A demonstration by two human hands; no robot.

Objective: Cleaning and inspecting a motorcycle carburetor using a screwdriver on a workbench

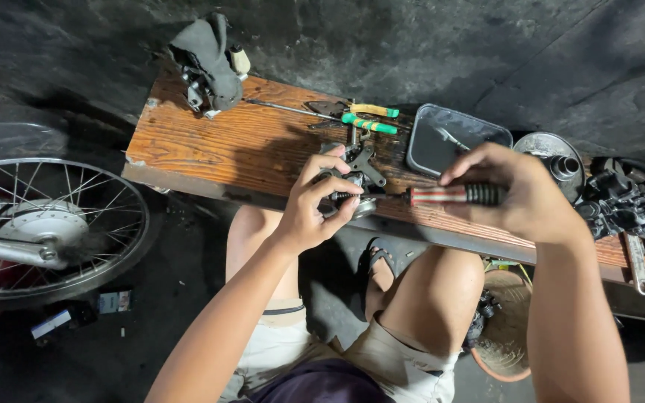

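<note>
Oily wooden plank (pixel 218 142) on dark concrete floor (pixel 427 45), spoked wheel (pixel 46 224) alongside

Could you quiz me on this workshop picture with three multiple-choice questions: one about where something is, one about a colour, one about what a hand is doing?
1. Where is the spoked wheel?
A. on the wooden bench
B. on the floor, to the left of the bench
C. inside the tray

2. What colour are the handles of the pliers?
A. green and yellow
B. blue
C. plain black

3. What is the right hand doing?
A. resting open on a knee
B. pointing at the wall
C. gripping a screwdriver

Answers:
1 B, the wheel stands beside the wooden bench, at the left edge of the view.
2 A, one handle is green, the other yellow.
3 C, the fingers close round the red-striped handle, its tip at the metal part that the left hand holds.
</note>
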